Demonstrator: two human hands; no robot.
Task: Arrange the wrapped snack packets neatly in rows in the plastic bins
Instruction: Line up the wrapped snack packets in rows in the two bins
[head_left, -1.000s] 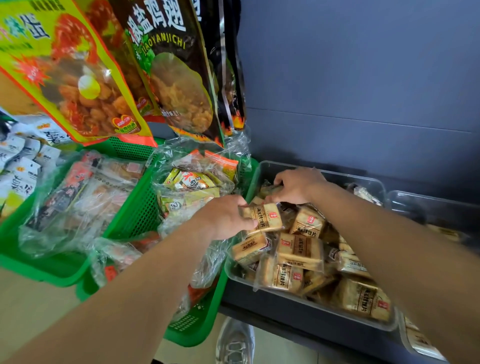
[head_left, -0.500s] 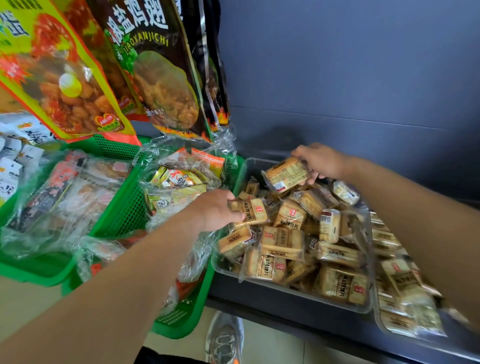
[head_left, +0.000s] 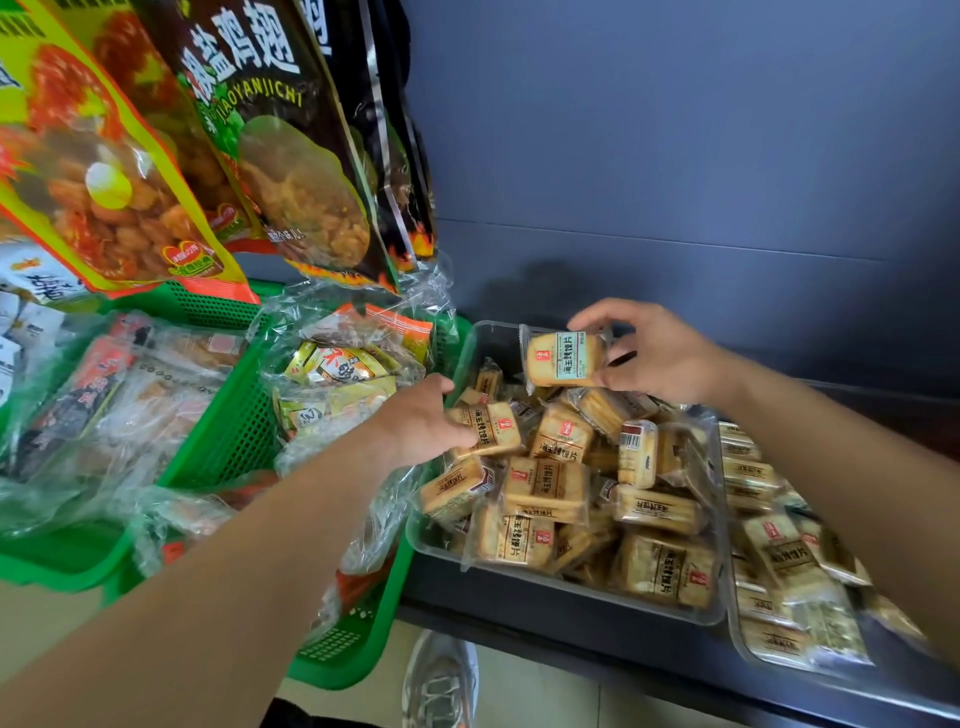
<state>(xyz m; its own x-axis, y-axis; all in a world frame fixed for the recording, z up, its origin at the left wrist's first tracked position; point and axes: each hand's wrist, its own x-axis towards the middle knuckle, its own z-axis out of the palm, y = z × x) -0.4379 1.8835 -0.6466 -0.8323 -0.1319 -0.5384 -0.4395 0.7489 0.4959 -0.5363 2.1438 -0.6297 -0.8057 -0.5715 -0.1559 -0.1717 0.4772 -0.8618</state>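
Pinching: your right hand (head_left: 660, 353) grips a lifted snack packet (head_left: 562, 359) above centre frame | left hand (head_left: 423, 421) clamps another packet (head_left: 493, 428) in the clear bin (head_left: 566, 597) | change: right packet raised from heap | rows unformed.

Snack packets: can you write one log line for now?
left hand: grips packet in clear bin | right hand: lifts packet above
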